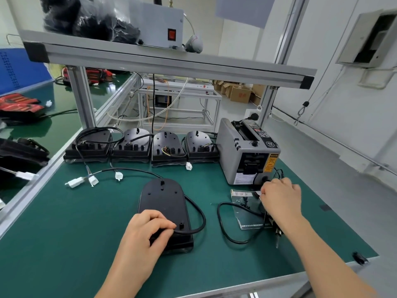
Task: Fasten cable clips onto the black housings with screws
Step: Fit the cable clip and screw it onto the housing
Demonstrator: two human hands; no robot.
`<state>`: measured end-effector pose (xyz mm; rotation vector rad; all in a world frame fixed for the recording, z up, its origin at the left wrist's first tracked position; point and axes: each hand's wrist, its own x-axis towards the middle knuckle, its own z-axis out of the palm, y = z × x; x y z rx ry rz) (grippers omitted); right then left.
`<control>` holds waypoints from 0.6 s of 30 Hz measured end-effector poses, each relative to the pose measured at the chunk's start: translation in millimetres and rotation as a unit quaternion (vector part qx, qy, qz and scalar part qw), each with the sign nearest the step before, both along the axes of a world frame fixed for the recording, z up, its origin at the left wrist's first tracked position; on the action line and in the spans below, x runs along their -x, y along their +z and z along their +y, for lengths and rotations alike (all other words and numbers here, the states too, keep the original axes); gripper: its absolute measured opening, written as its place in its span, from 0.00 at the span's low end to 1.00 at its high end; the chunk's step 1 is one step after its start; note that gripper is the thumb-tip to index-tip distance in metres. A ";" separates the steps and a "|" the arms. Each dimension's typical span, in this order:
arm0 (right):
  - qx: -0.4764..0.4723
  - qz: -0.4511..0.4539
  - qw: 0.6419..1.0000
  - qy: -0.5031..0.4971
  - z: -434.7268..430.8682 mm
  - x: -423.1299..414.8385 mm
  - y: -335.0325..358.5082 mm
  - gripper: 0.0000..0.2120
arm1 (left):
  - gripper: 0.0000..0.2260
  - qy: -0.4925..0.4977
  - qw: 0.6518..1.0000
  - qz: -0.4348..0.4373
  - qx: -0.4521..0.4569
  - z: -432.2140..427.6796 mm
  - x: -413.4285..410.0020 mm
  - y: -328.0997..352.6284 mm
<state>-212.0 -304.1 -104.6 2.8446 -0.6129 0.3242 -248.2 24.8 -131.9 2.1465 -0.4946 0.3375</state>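
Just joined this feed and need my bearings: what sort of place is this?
Most likely a factory electronics-assembly station: a green-matted workbench under an aluminium-profile frame, a row of identical black housings with wired connectors, and a grey tape dispenser beside them.

One wide-angle camera, worn on my head, looks forward and down over the green bench, near enough that my left hand on the black housing and my right hand fill the lower frame; the aluminium shelf bows across the top.
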 end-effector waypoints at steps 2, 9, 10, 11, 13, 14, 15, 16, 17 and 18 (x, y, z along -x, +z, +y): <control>0.018 0.023 0.999 -0.015 -8.2 -7.6 -5.8 0.11 | 0.11 -0.001 1.000 0.003 -0.001 0.2 -0.3 0.0; 0.047 0.034 0.998 -0.007 -6.0 -23.9 -21.4 0.11 | 0.10 0.001 1.000 0.005 -0.002 -0.4 -0.7 0.5; 0.052 0.031 0.998 -0.006 -5.5 -24.3 -22.4 0.11 | 0.10 0.001 1.000 0.006 -0.002 -0.4 -0.5 0.5; 0.056 0.026 0.998 -0.003 -5.6 -24.0 -23.1 0.10 | 0.10 0.001 1.000 0.007 -0.001 -0.5 -0.1 0.4; 0.056 0.022 0.998 0.003 -5.5 -22.1 -21.8 0.10 | 0.09 0.004 1.000 0.010 0.002 -0.7 0.3 0.3; 0.046 0.022 0.999 0.011 -4.6 -20.4 -19.8 0.10 | 0.09 0.004 1.000 0.011 0.003 -0.9 0.5 0.1; 0.021 0.016 0.999 0.025 -2.5 -18.6 -17.0 0.09 | 0.09 0.005 1.000 0.011 0.002 -1.0 0.4 -0.1; -0.023 0.006 0.999 0.044 1.1 -17.0 -14.0 0.07 | 0.09 0.006 1.000 0.011 0.001 -1.1 0.2 -0.2; -0.084 -0.003 0.995 0.061 7.6 -14.6 -10.6 0.07 | 0.09 0.006 1.000 0.009 0.000 -1.1 0.2 -0.4; -0.153 -0.013 0.985 0.075 15.5 -10.5 -7.8 0.06 | 0.09 0.006 1.000 0.009 0.000 -2.1 0.2 -0.2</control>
